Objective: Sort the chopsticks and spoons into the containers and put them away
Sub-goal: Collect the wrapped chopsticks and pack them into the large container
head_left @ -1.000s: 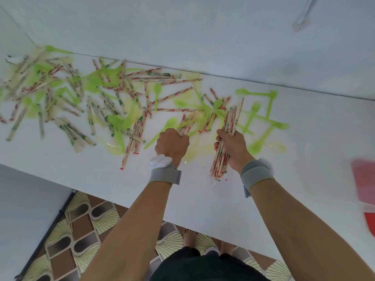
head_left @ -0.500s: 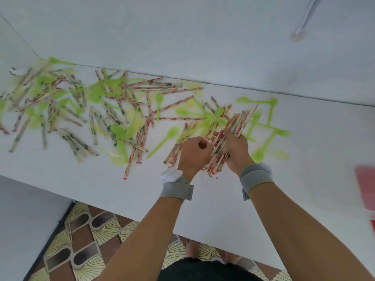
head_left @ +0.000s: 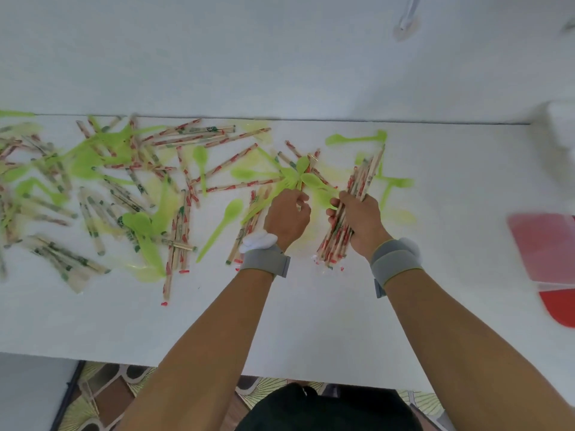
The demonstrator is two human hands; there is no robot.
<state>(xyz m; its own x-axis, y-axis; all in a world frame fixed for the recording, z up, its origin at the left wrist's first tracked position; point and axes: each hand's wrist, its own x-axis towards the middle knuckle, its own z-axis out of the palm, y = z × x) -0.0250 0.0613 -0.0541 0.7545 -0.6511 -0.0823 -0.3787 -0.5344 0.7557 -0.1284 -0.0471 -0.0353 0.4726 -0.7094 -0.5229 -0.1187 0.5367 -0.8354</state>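
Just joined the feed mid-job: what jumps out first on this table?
A wide scatter of paper-wrapped wooden chopsticks and bright green plastic spoons covers the left and middle of the white table. At centre, the right hand grips a thick bundle of wrapped chopsticks, while the left hand picks at the pile. A blurred red container sits at the right edge.

Paper-wrapped chopsticks [head_left: 348, 219], translucent plastic spoons [head_left: 222, 225], matt table [head_left: 311, 321].

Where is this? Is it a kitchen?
Hard to say; maybe a plain workroom. A white table stands against a bare white wall, strewn with wrapped chopsticks and green plastic spoons, over a patterned tile floor.
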